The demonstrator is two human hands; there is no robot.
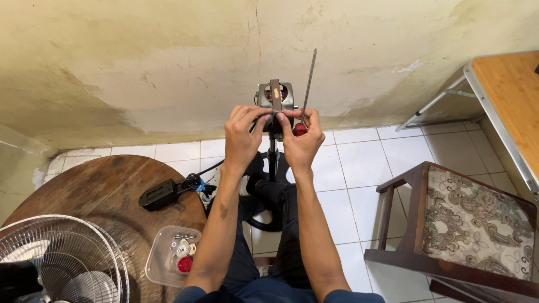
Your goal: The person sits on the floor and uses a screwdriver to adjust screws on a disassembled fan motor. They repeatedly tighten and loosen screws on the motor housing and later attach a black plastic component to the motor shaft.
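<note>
left hand pinching fan motor, right hand clasping screwdriver

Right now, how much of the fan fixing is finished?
Done: the wire fan grille is off, on the round wooden table, with screws in the clear plastic tub. In hand: both hands grip the bare grey metal motor; the right holds a red-handled screwdriver. Left: the motor remains on its stand.

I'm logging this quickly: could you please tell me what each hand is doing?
Left hand: closed on the fan motor.
Right hand: holding a red-handled screwdriver, fingers touching the motor.
</note>
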